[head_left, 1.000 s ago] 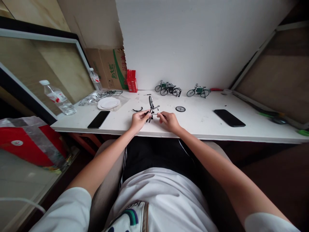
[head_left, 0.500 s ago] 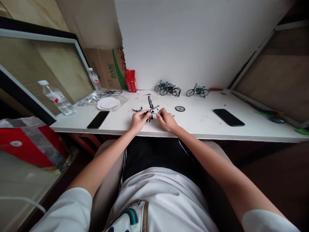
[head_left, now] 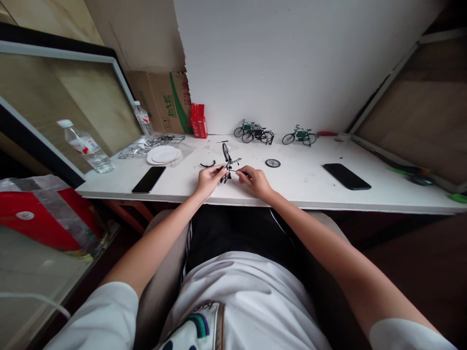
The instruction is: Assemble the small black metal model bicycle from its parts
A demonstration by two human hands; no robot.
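My left hand [head_left: 210, 179] pinches a partly built black model bicycle [head_left: 228, 166] just above the table's front edge. One spoked wheel is fitted on it and points up and away from me. From the right, my right hand [head_left: 255, 180] is closed on a thin tool that looks like a small screwdriver [head_left: 234, 170]. Its shaft reaches the bicycle's frame; most of the handle is hidden by my fingers. A loose spoked wheel [head_left: 273, 163] lies flat beyond my right hand. Behind my left hand rests a curved black part [head_left: 207, 164].
Finished model bicycles [head_left: 299, 136] stand along the wall. Phones lie left [head_left: 149, 180] and right [head_left: 347, 176] on the white table [head_left: 292, 194]. At the left are white plates [head_left: 164, 154], part frames [head_left: 164, 140], water bottles [head_left: 87, 147] and a red box [head_left: 199, 121].
My right hand has shifted very slightly, its fingers changing position around the tool. My left hand still grips the model bicycle in nearly the same place.
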